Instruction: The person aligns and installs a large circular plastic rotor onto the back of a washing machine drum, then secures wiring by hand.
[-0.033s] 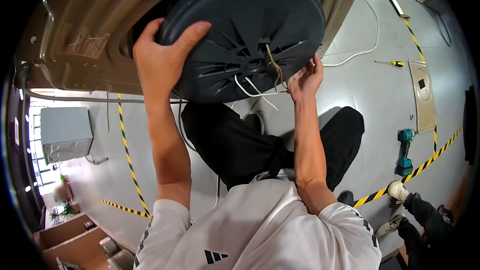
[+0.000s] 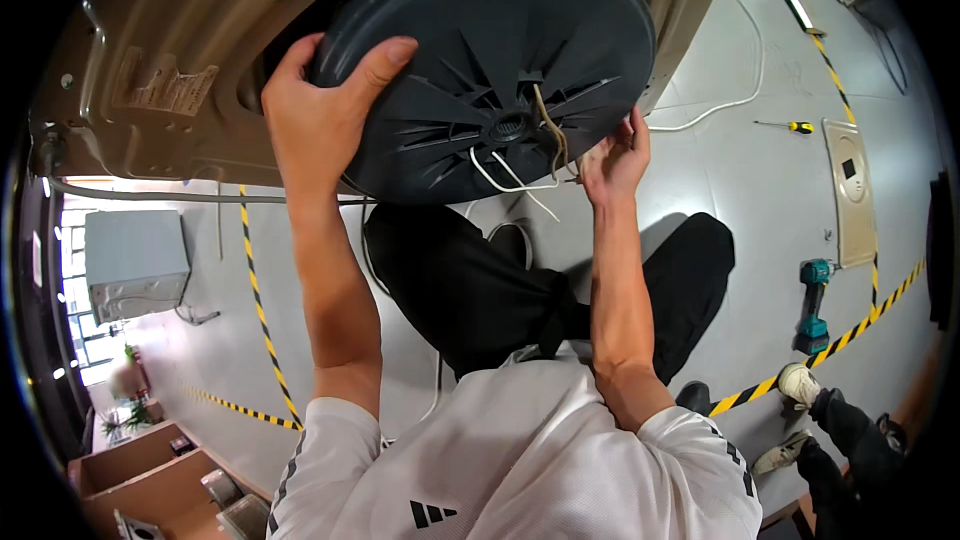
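A large dark grey plastic disc (image 2: pixel 450 35) with radial ribs sits tilted at the opening of a beige metal appliance body (image 2: pixel 170 30). My left hand (image 2: pixel 320 115) grips its left rim, thumb on the ribbed face. My right hand (image 2: pixel 618 165) holds the lower right edge, fingers partly hidden behind it. White wires (image 2: pixel 500 185) and a brown wire (image 2: pixel 550 120) dangle from the disc's face beside my right hand; whether my fingers also touch them is unclear.
On the floor at right lie a screwdriver (image 2: pixel 800 127), a beige panel (image 2: pixel 847 225) and a teal cordless drill (image 2: pixel 814 300). A co-worker's shoe (image 2: pixel 798 385) and legs are at lower right. A grey appliance (image 2: pixel 135 250) and cardboard boxes (image 2: pixel 120 490) are at left. Striped tape (image 2: pixel 258 310) marks the floor.
The disc and my hands have shifted very slightly to the right in the picture, along with the floor objects. Both grips look the same.
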A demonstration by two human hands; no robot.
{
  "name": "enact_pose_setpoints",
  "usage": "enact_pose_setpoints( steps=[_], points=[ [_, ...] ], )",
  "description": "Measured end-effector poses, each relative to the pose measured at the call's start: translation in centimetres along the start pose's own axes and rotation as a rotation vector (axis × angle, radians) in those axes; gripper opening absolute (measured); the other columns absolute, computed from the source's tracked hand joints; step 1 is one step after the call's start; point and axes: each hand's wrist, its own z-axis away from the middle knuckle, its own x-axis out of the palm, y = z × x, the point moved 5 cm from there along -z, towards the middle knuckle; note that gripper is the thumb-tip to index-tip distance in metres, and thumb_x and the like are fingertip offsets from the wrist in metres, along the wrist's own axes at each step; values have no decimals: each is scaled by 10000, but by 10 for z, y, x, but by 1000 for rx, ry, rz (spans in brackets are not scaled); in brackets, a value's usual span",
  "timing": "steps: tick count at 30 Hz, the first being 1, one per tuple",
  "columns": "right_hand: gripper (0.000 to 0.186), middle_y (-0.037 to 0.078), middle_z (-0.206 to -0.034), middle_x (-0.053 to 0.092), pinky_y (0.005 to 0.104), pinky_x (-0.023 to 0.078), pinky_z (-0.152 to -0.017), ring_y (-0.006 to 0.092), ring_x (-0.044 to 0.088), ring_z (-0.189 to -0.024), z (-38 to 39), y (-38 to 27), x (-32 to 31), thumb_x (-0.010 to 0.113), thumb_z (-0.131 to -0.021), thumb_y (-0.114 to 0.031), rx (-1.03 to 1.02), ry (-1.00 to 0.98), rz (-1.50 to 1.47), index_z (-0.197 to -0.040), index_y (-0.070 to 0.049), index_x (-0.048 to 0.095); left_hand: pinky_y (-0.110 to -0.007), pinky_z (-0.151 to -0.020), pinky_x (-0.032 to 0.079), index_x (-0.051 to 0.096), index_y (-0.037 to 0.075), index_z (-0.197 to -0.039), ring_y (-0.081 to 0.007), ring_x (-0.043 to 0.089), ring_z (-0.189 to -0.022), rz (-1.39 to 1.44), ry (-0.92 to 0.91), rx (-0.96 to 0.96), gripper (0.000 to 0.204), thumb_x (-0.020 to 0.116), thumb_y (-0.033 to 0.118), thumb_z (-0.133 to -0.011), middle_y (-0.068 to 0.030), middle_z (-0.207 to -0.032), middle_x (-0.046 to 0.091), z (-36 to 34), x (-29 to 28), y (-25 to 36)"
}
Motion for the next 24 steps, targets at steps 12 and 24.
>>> enact_pose_setpoints(
  steps=[12,24],
  points=[
    [663,98,-1380,402,392,383,-1007,263,436,-1220,15,30,-23,407,-927,-527,133,34,95,-1370,-38,339,-293,-748,475,586,-52,-1017,-184,587,-780,-56,118,55,671,855,277,-496,-81,-853,618,40,-2,-11],
    [343,139,-1062,581,424,440,-891,246,557,-959,66,-3,-130,368,-961,-304,-94,-29,-187,-1165,-67,508,-275,-528,463,555,13,-900,-204,588,-590,4,-475,485,731,926,379,-388,-78,-726,589,86,80,22]
  ],
)
